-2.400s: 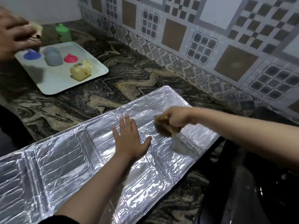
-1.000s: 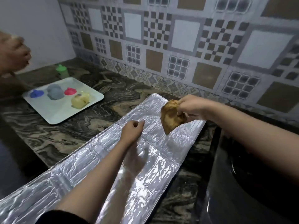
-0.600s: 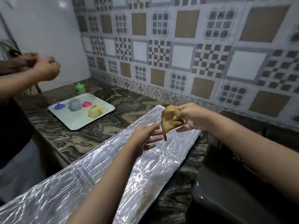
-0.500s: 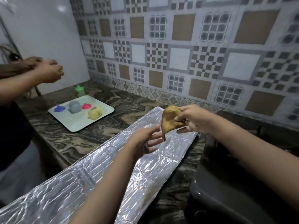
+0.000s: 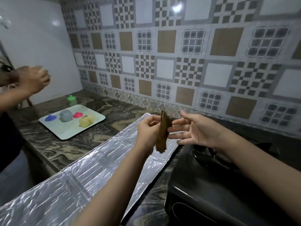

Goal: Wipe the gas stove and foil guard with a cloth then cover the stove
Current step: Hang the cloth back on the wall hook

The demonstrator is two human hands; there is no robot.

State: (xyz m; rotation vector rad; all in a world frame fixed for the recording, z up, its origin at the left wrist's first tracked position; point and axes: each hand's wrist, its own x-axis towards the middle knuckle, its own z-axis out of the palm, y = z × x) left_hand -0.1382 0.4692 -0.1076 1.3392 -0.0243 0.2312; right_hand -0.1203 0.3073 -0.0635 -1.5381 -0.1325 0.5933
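Cloth passed from right hand to left, lifted off foil guard | left hand pinching it, hanging mid-air above guard's far end | right hand released, fingers spread beside it | likely refolding before more wiping; stove dark at right, uncovered.

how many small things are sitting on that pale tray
4: a blue lid at the left, a grey container, a pink lid, and a yellow container at the right of the tray.
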